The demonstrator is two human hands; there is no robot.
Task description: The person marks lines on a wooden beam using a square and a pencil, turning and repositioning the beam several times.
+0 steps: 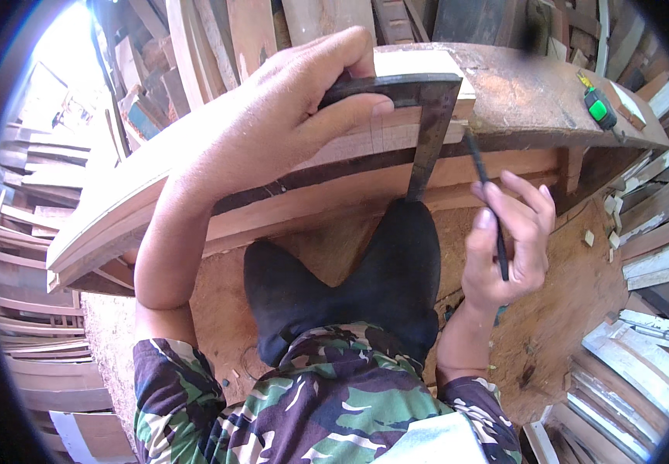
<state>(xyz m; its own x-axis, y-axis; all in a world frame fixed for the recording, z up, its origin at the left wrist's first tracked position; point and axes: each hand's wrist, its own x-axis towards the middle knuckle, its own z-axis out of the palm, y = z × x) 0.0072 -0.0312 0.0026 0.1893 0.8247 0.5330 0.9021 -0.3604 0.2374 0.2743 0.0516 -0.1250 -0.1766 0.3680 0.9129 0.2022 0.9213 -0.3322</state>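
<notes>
My left hand (303, 100) is closed round the dark stock of a try square (433, 127), thumb in front and fingers behind. The square's stock lies along a pale wooden board (334, 147) on the bench, and its blade hangs down across the board's front edge near the right end. Thin pencil lines show on that edge left of the blade. In my right hand (508, 240) a dark pencil (480, 166) is gripped between thumb and fingers, its upper end close to the board's end, just right of the blade.
A green and black tape measure (599, 107) lies on the worn workbench (527, 89) at the right, beside a small wood block (626, 107). Stacked timber (48, 232) lines the left, and offcuts (643, 356) pile up at the right. My knees are under the bench's front edge.
</notes>
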